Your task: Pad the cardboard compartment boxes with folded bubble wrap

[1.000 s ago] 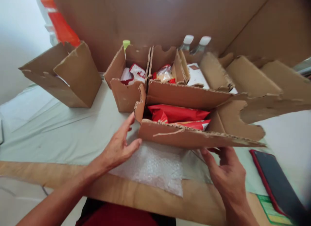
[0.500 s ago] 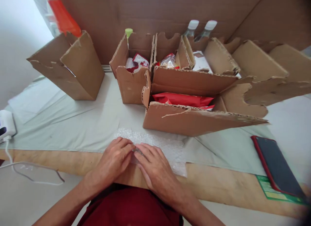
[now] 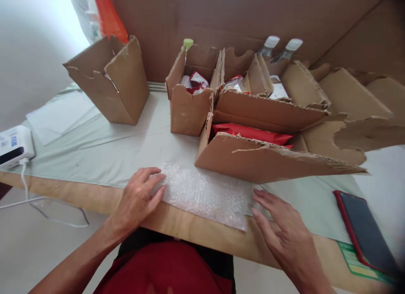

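Observation:
A strip of clear bubble wrap (image 3: 204, 195) lies flat along the front edge of the table, partly on the pale green cloth and partly on bare wood. At its left end rests my left hand (image 3: 141, 195), fingers apart, the fingertips touching or just over the wrap's edge. My right hand (image 3: 281, 224) is beyond the wrap's right end, open with fingers spread and nothing in it. Behind the wrap stands a long cardboard bin (image 3: 268, 161) with a red packet (image 3: 249, 133) inside.
Cut cardboard boxes (image 3: 190, 112) holding small packets stand behind. Another carton (image 3: 126, 95) is at the left, near an orange object (image 3: 109, 17). Two white-capped bottles (image 3: 271, 43) show at the back. A phone (image 3: 363, 230) lies right; a white device (image 3: 15, 146) with a cable sits left.
My hands, close together over the wrap before, have moved apart to its two ends, the right hand going far to the right. More of the wrap shows. The view has shifted left.

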Demonstrator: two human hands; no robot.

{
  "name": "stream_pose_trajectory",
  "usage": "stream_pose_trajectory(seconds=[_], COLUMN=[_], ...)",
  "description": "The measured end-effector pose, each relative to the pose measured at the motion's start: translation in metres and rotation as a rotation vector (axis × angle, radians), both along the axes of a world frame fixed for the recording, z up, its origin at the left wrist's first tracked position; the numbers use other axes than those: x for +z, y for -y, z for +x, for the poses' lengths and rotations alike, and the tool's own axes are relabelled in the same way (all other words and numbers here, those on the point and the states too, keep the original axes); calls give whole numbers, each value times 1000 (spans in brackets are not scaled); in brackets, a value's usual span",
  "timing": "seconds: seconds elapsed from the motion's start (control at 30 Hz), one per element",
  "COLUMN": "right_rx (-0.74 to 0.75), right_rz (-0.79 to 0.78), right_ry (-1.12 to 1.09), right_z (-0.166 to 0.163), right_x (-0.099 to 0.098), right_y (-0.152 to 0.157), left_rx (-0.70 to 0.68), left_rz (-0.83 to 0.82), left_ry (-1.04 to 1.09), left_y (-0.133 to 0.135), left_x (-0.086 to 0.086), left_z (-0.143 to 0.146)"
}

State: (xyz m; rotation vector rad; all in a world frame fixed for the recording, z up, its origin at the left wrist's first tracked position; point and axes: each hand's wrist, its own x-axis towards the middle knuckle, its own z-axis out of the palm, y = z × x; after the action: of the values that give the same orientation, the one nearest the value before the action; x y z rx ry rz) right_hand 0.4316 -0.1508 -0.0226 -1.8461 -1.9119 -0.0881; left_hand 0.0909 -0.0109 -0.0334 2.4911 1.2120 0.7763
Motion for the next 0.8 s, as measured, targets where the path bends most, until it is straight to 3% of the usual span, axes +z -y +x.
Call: stream_pose_trajectory(seconds=[0.1,0.27,0.4,0.53,0.63,0.8], right_rx=[13,-19,11,-128,-156,-75], right_rz=[-57,-81,-41,-103,-181,-280], right_ry=[82,61,-99,-473,-747,-1081], right_z=[-6,-12,-26,-46,-70,-122], right_x=[-17,-40,-30,-16,-15,-32], right_y=[-24,-30,-24,-12,3,20], left_rx=[180,233,221,252,276,143], left_rz=[31,-57,-124,-309,-362,-242], left_ry=[-165,-196,-64,117,161,14], left_y=[3,10,14,10,-10,-77], left_x=[-2,-9,-8,8,29,51], left_z=[-13,-7,3,-6,-13,6])
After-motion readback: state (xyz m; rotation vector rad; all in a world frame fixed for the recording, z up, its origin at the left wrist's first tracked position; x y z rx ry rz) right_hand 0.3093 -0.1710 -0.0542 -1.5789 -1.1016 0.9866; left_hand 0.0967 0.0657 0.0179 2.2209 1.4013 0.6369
